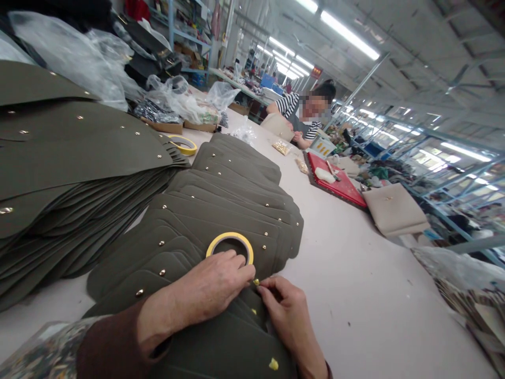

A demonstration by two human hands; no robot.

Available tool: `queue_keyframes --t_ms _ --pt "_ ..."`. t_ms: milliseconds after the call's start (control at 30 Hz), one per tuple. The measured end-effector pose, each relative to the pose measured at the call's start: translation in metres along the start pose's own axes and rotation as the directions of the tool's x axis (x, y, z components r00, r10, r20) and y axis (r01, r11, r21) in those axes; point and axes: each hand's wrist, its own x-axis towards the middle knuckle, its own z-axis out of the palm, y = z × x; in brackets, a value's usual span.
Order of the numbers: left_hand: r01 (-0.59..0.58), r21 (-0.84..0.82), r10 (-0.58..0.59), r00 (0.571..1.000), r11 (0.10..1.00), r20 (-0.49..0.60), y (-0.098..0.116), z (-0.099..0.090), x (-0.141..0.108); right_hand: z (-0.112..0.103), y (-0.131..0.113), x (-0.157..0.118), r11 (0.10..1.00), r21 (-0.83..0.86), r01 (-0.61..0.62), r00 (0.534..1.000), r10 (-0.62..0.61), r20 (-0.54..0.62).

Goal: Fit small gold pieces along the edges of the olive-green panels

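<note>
Pinching yellow scrap [256, 282] with right hand [289, 309] by green panels' [232, 210] right edge; left hand [215, 279] overlaps tape roll [229, 235], grip unclear. Scrap probably light, sticky; take by corner.

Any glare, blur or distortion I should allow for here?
In the head view throughout: the ceiling light burns out white; the room leans steeply; plastic sheeting at right looks smeared; the left hand, right hand and nearer yellow tape roll read clearly enough.
</note>
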Motion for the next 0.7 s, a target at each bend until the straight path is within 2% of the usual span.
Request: queue_keyframes --t_ms 100,300,467,600,700 --pt "-0.019 -0.024 0.019 1.000 1.000 -0.006 -0.002 -0.001 -0.001 0.004 0.000 0.002 0.996 -0.069 0.052 0.998 -0.054 -0.027" --pt "0.017 0.018 -0.017 1.000 1.000 0.014 -0.003 0.007 0.001 0.006 -0.003 0.006 0.996 -0.056 -0.066 0.997 0.064 -0.043" --pt "0.030 0.061 -0.032 0.999 0.998 0.027 -0.001 0.010 0.005 0.007 -0.008 0.007 0.984 -0.171 -0.046 0.999 0.042 -0.030" --pt "0.040 0.069 -0.042 0.999 0.997 0.027 -0.001 0.011 0.005 0.005 -0.009 0.007 0.993 -0.116 -0.016 1.000 0.017 0.007" --pt "0.048 0.071 -0.049 0.999 0.996 0.016 -0.001 0.013 0.005 0.003 -0.008 0.008 0.998 -0.050 -0.048 0.998 0.050 0.038"
